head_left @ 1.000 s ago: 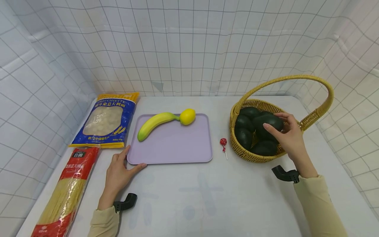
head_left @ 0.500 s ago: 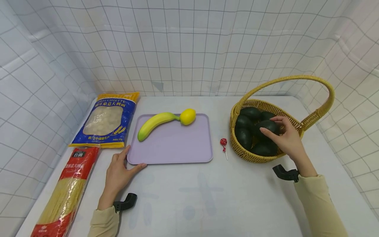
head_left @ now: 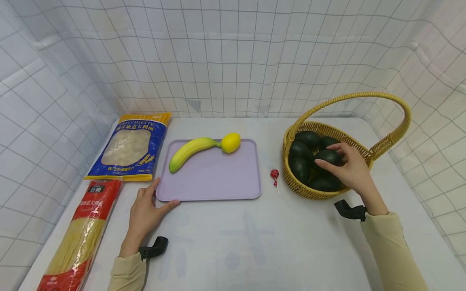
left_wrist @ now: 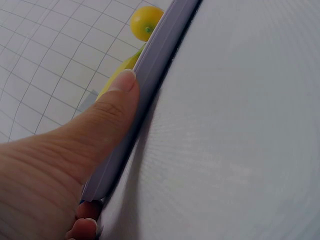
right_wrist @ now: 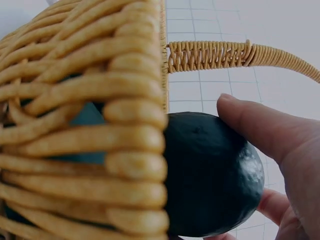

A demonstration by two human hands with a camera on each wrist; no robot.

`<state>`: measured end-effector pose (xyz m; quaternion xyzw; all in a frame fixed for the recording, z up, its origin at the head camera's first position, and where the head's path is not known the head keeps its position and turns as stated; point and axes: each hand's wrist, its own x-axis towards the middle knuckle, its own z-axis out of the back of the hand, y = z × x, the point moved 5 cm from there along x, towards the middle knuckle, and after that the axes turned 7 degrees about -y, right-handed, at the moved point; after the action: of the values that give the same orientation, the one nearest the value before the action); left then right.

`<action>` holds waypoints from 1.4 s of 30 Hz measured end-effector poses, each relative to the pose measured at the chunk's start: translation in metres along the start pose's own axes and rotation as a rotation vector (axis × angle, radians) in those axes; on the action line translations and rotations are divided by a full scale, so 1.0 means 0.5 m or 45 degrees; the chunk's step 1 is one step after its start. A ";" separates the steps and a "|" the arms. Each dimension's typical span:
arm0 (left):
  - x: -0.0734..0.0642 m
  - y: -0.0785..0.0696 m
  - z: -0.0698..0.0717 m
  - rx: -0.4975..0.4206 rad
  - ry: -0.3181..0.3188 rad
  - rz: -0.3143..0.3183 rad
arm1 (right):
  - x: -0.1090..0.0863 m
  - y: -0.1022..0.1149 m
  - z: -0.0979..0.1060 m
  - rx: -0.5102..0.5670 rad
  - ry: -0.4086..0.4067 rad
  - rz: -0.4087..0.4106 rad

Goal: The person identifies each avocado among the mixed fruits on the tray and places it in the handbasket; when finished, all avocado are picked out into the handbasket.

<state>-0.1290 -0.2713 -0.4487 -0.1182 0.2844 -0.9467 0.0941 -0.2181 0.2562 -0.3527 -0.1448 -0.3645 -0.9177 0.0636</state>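
Observation:
In the head view my right hand (head_left: 351,167) holds a dark green avocado (head_left: 329,157) between thumb and fingers, on top of other avocados in the wicker basket (head_left: 313,194). The right wrist view shows this avocado (right_wrist: 210,175) standing above the basket's woven rim (right_wrist: 135,140), the thumb along its side. At the near left corner of the lilac tray (head_left: 214,182), my left hand (head_left: 145,212) grips, thumb on the front side and fingers round the left side. A banana (head_left: 189,152) and a lemon (head_left: 230,142) lie on the tray.
A red-wrapped lollipop (head_left: 274,174) lies between tray and basket. On the left are a blue pasta bag (head_left: 127,147) and a long spaghetti pack (head_left: 80,238). The basket's tall handle (head_left: 349,96) arches over its far right side. White gridded fabric (head_left: 233,60) hangs behind.
My right hand has lowered the avocado further into the basket and slightly toward me, uncovering another avocado behind it. My left hand and the tray stay in place.

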 end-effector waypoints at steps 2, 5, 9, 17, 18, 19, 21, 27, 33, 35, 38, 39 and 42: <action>0.000 0.000 0.000 0.001 -0.001 -0.001 | 0.001 0.000 -0.001 -0.011 -0.003 0.000; 0.000 0.000 0.000 -0.001 -0.002 -0.001 | 0.003 -0.003 -0.004 -0.011 0.006 -0.025; 0.002 -0.001 0.000 -0.003 -0.006 -0.005 | 0.003 -0.004 -0.004 -0.019 0.021 -0.050; 0.002 0.000 0.002 0.007 -0.024 -0.021 | 0.008 0.009 0.001 -0.115 0.024 -0.021; 0.002 0.001 0.002 0.008 -0.024 -0.021 | 0.008 0.010 0.000 -0.128 0.019 -0.017; 0.002 0.001 0.002 0.009 -0.023 -0.022 | 0.008 0.011 -0.001 -0.140 0.013 -0.017; 0.003 0.002 0.001 0.007 -0.020 -0.018 | 0.009 0.011 -0.004 -0.157 0.000 -0.005; 0.001 0.000 -0.001 0.003 -0.007 -0.017 | 0.011 0.011 -0.010 -0.153 -0.041 0.003; -0.002 -0.002 0.000 0.002 -0.010 -0.021 | 0.013 0.009 -0.014 -0.148 0.004 0.003; -0.002 -0.001 0.000 0.001 -0.011 -0.021 | 0.013 0.009 -0.014 -0.141 0.025 0.001; -0.002 -0.002 0.001 -0.003 -0.010 -0.018 | 0.014 0.009 -0.013 -0.144 0.034 0.008; -0.002 -0.002 0.001 -0.002 -0.010 -0.019 | 0.015 0.010 -0.013 -0.151 0.036 0.010; -0.002 -0.002 0.001 0.000 -0.010 -0.018 | 0.018 0.012 -0.012 -0.177 0.044 0.011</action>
<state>-0.1281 -0.2706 -0.4477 -0.1240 0.2832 -0.9469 0.0886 -0.2267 0.2477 -0.3503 -0.1346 -0.2982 -0.9428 0.0637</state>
